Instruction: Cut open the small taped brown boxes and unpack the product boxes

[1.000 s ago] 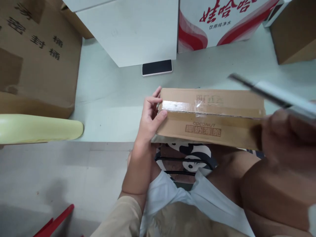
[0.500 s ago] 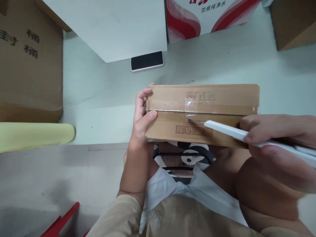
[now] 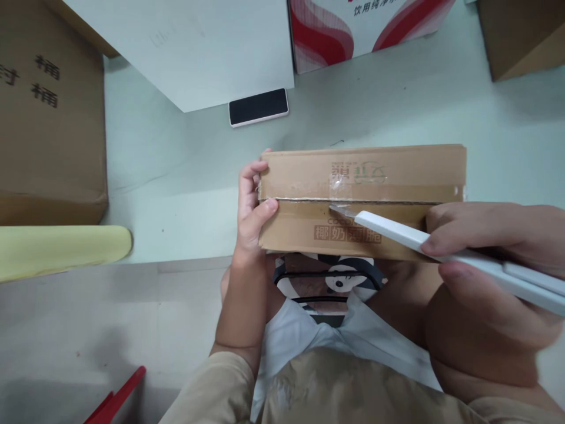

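Note:
A small cardboard box (image 3: 300, 227) with printed lettering is held at the table's near edge, its taped seam facing up. My left hand (image 3: 255, 206) grips the box's left end, thumb on the top face and fingers round the far side. In my right hand (image 3: 481, 253) is a white utility knife (image 3: 397, 231), closed between thumb and fingers. The blade's tip touches or hovers just at the seam, beside a strip of clear tape (image 3: 339, 187). Along the seam a narrow dark gap shows.
Behind the box a black-topped phone-like slab (image 3: 258, 107) lies against a large white box (image 3: 212, 53). A red-and-white carton (image 3: 353, 29) and brown cartons (image 3: 57, 135) stand around the table (image 3: 176, 194). Something yellow and padded (image 3: 62, 250) juts in at left; a red object (image 3: 117, 397) is below.
The knife blade has shifted slightly left and up towards the seam in my right hand. My left hand keeps its hold on the box. The view has shifted a little.

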Motion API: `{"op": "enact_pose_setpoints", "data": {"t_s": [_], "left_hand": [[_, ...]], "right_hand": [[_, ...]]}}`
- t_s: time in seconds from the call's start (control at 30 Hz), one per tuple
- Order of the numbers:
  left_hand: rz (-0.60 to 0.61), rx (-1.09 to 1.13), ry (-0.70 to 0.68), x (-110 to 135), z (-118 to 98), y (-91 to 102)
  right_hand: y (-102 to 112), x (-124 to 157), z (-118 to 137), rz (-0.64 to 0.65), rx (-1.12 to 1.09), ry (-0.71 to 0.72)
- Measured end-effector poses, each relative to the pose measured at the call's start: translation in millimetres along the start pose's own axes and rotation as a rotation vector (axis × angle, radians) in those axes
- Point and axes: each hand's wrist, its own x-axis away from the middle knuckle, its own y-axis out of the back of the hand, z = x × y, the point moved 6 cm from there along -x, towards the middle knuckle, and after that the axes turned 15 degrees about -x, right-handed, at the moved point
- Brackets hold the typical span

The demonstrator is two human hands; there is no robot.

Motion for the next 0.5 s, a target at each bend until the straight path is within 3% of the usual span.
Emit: {"op": "enact_pose_setpoints", "data": {"t_s": [0.17,0.33,0.5], "left_hand": [[-0.001,-0.018,0.009,-0.5,1.5,0.6],[0.000,0.052,-0.031,-1.6,2.1,0.2],[0.002,0.121,-0.053,-2.8,4.8,-0.7]], "right_hand": [[1.3,0.9,-1.3,-0.090,-0.057,-0.037],[-2.5,1.3,0.4,-0.025,0.033,0.022],[-4.6,-0.5,2.4,-0.017,0.031,-0.009]]}}
